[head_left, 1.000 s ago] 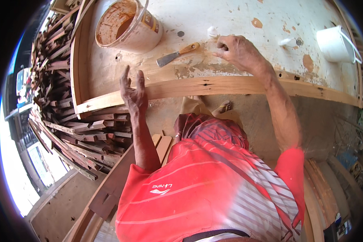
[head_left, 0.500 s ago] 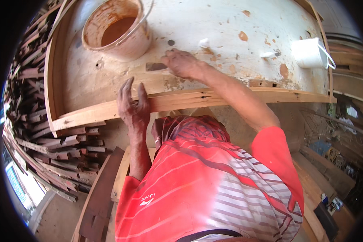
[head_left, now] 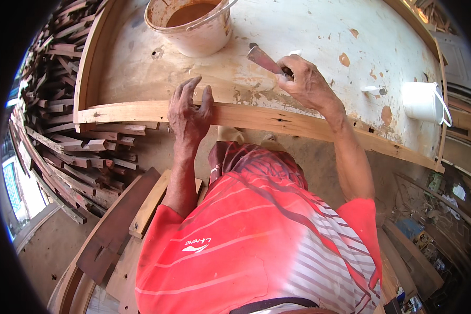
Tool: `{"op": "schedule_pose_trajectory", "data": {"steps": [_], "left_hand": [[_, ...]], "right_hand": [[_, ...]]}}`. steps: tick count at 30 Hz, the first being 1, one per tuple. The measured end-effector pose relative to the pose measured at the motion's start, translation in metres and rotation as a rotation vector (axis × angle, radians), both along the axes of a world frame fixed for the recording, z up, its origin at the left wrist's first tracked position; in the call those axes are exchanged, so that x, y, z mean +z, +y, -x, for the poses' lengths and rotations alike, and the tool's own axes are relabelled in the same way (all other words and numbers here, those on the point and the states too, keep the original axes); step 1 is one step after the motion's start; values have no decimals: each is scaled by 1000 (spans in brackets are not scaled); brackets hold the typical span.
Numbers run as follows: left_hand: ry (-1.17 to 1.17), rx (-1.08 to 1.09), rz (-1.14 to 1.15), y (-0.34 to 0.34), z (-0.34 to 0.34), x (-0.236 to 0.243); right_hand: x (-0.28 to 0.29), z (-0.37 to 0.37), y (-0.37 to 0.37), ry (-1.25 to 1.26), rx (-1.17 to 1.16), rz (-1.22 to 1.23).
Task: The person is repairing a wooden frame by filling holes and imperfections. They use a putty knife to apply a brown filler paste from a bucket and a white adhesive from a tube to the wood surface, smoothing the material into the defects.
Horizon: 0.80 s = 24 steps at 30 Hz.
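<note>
Dusty, paste-smeared tabletop: the right hand is clenched around a putty knife above the curved wooden rail. The left hand lies flat, fingers spread, on that rail, near a bucket of brown paste.

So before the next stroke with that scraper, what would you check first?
1. Right hand grips the putty knife: ok.
2. Left hand rests on the curved wooden strip, steadying it: ok.
3. Filler loaded on the blade: cannot tell.
4. Bucket of brown paste stands upright beside the work: ok.
5. Board surface clean: not ok, smeared with patches of paste.
6. White cup stands away from both hands: ok.
</note>
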<state>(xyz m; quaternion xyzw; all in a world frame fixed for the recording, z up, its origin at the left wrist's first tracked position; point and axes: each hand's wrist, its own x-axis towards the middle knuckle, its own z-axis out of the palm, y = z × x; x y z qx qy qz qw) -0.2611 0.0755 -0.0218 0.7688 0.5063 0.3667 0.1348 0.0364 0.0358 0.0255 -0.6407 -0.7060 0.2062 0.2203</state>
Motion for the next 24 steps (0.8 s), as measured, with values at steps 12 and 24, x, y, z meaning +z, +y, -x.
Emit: {"op": "schedule_pose_trajectory", "data": {"steps": [12, 24], "left_hand": [[38, 96, -10, -2, -1, -5], [37, 77, -19, -3, 1, -10]], "right_hand": [[31, -29, -117, 326, -130, 89], [35, 17, -154, 32, -157, 158]]}}
